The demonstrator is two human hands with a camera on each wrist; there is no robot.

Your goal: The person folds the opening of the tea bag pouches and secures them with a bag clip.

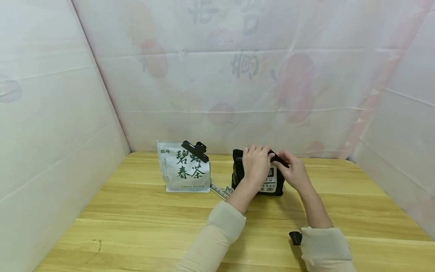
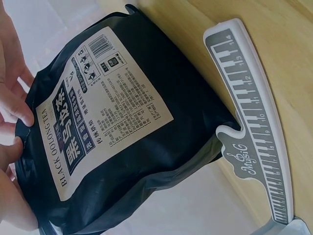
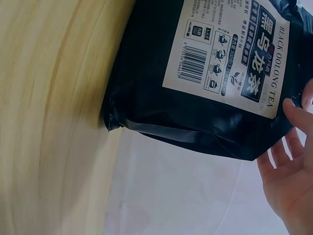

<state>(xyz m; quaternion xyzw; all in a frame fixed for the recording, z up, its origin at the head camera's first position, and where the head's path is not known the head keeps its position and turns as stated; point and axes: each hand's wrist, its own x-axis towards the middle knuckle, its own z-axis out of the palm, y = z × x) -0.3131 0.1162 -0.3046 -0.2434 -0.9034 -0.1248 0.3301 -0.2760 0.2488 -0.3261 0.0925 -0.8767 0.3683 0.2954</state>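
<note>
A black pouch of Black Oolong tea [image 1: 280,190] stands on the table with its pale label [image 2: 112,98] facing me. My left hand [image 1: 256,164] holds the top edge near the middle, its thumb in front. At the right part of that edge, my right hand [image 1: 295,172] pinches the bag, thumb on the front [image 3: 295,115] and fingers behind. Both thumbs are close together in the left wrist view. The top edge slopes down to the right in the head view; part of it is hidden by the hands.
Left of the black pouch stands a pale tea pouch [image 1: 187,185] with a black clip [image 1: 196,151] on its top corner. A piano-key ruler [image 1: 221,191] lies between the pouches. A small black object [image 1: 295,238], perhaps another clip, lies partly behind the right sleeve. Cloth walls enclose the table.
</note>
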